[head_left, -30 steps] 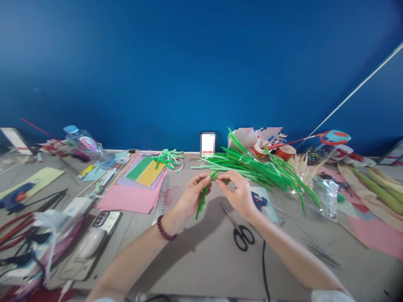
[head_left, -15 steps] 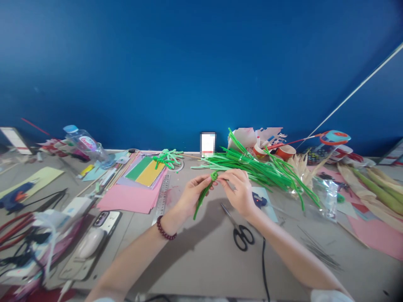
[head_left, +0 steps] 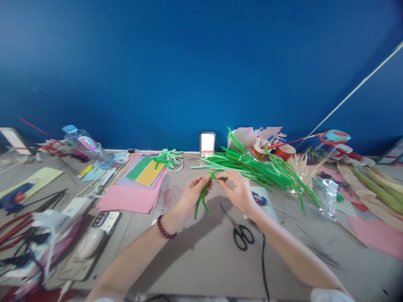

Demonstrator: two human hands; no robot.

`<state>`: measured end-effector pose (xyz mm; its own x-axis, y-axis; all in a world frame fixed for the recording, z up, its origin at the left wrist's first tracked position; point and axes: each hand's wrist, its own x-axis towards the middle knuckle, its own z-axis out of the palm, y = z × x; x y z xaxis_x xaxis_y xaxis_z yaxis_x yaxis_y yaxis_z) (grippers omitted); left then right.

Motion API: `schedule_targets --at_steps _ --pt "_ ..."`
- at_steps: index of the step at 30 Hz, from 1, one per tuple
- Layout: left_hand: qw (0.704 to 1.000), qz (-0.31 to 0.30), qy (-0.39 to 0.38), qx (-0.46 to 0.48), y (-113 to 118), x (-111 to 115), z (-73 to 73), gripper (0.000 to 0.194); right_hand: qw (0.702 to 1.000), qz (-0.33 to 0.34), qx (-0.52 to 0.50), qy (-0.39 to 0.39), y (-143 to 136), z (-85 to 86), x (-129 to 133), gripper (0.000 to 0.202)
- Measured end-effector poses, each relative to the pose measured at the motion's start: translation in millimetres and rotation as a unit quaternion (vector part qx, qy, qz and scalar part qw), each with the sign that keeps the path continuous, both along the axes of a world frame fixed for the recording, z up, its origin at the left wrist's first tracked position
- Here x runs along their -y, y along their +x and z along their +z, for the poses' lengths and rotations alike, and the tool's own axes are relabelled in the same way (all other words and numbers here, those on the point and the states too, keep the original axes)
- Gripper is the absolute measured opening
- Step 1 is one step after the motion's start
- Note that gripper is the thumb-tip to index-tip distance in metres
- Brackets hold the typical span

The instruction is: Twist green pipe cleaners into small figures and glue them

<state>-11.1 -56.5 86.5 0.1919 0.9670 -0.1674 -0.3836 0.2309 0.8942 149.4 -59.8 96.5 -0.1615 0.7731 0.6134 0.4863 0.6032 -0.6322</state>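
Between my hands, above the table, is a green pipe cleaner piece with a knotted top and two loose ends hanging down, spread apart. My left hand pinches it just below the knot between thumb and fingers. My right hand has its thumb and forefinger closed on a green strand at the knot's right side. Under my right forearm lie black-handled scissors, blades pointing away from me. Behind my hands spreads a large bunch of green pipe cleaners.
Left of my hands lie a metal ruler, pink paper sheets and a green twisted pipe cleaner shape. Farther left are a phone, a water bottle and a glue gun. Red cups stand back right.
The hanging green ends have spread from one bundle into two separate strands. The knotted top has shifted slightly left, and my right fingers have come closer to it.
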Motion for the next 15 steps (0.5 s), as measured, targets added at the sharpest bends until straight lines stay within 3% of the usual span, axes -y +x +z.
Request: schedule_targets --at_steps 9,15 --pt "0.998 -0.018 -0.056 0.039 0.4 4.0 12.6 0.032 0.992 0.045 -0.099 -0.067 3.5 -2.5 -7.7 0.009" --pt "0.999 -0.024 0.036 -0.026 0.6 2.7 6.0 0.032 0.982 0.054 -0.109 -0.142 5.1 -0.2 -9.3 0.011"
